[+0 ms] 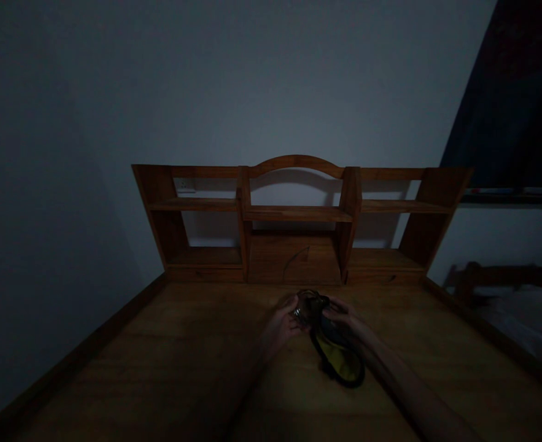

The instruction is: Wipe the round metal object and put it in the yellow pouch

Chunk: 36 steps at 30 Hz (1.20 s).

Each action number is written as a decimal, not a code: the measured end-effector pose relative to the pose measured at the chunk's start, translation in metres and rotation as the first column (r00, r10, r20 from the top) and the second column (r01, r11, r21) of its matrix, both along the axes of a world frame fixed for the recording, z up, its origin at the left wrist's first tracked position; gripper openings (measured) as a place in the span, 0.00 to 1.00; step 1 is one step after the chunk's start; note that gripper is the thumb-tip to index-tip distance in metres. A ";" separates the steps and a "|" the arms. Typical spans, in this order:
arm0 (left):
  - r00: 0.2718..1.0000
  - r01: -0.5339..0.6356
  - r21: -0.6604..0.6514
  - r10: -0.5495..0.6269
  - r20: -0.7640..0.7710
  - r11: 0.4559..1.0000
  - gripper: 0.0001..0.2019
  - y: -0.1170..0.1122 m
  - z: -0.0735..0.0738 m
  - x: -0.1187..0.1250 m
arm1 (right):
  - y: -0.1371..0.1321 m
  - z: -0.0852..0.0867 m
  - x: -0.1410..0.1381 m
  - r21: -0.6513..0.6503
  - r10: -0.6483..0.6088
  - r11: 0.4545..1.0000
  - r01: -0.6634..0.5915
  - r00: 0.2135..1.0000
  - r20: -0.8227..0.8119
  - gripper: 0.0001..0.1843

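Observation:
In dim light, my two hands work close together above the wooden desk top. My left hand has its fingers closed around a small shiny metallic thing, whose kind is too dark to make out. A dark pouch with a yellow inside hangs from my right hand, which grips it near its upper end. The pouch's black rim forms a rounded lower end, tilted toward the right. Dark material between the hands touches both, and its details are lost in shadow.
A wooden shelf unit stands along the desk's back edge against a pale wall. The desk surface has raised side edges. A thin dark curved line crosses the middle panel. At right are a dark window and whitish bedding.

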<state>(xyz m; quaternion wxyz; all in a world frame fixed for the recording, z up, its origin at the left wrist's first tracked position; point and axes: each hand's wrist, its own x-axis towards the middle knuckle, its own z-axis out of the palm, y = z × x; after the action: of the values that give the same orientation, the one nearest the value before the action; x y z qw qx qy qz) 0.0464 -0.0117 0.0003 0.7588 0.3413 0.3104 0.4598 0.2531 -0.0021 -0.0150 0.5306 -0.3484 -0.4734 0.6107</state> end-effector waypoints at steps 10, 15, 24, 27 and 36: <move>0.998 0.049 0.171 -0.041 -0.051 0.984 0.25 -0.004 0.002 0.001 | -0.001 0.006 -0.005 0.070 -0.119 0.991 0.114 0.990 0.072 0.25; 0.999 0.023 0.132 -0.017 -0.046 0.991 0.22 -0.001 0.001 0.003 | -0.004 0.007 -0.006 0.107 -0.161 0.984 0.142 0.968 0.194 0.25; 0.997 0.073 0.119 -0.073 -0.010 0.990 0.26 -0.002 -0.003 0.003 | -0.007 0.010 -0.006 0.143 -0.137 0.984 0.108 0.967 0.214 0.22; 0.998 0.064 0.092 -0.062 -0.018 0.994 0.28 -0.001 -0.003 0.004 | -0.005 0.006 -0.006 0.135 -0.131 0.985 0.105 0.970 0.205 0.23; 0.997 0.009 0.061 -0.004 -0.076 0.998 0.30 0.002 -0.005 0.007 | -0.010 0.012 -0.008 0.143 -0.121 0.986 0.088 0.961 0.249 0.25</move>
<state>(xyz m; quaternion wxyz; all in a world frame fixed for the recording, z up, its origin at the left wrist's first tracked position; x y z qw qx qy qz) 0.0531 -0.0100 -0.0044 0.7371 0.3827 0.3235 0.4534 0.2446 -0.0120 -0.0032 0.5179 -0.4137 -0.5580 0.4992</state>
